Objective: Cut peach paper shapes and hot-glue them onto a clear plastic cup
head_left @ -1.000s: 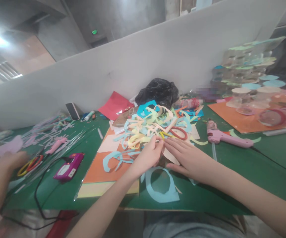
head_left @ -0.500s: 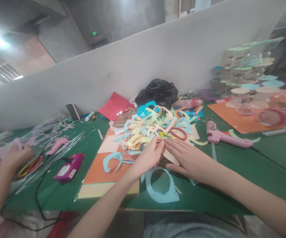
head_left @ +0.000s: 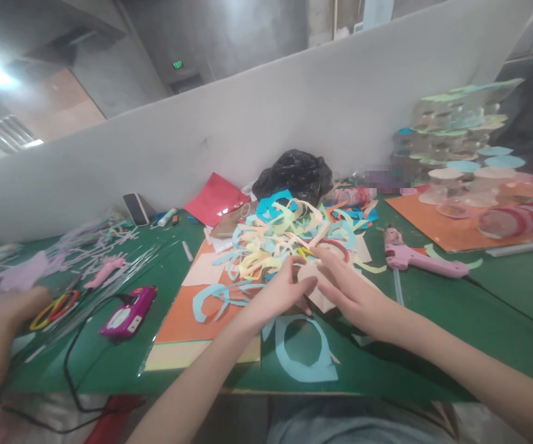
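Note:
Both my hands meet at a beige paper piece (head_left: 318, 295) just in front of a heap of coloured paper strips (head_left: 284, 231). My left hand (head_left: 278, 295) pinches the piece's left edge with thumb and curled fingers. From the right, my right hand (head_left: 352, 291) grips it, fingers laid over the top. The piece is raised slightly off the green table (head_left: 432, 308). A light blue paper ring (head_left: 294, 364) lies flat below my hands, beside an orange sheet (head_left: 183, 317).
A pink glue gun (head_left: 426, 263) lies to the right, with stacked clear cups (head_left: 460, 154) behind it. At the back are a black bag (head_left: 296, 174), red paper (head_left: 213, 197) and a phone (head_left: 135, 208). On the left are a magenta device (head_left: 127, 311), scissors (head_left: 53, 308) and another person's hand (head_left: 14, 307).
My hands went from pressing flat on the beige piece to gripping it and lifting it a little. The other person's hand on the left shifted slightly.

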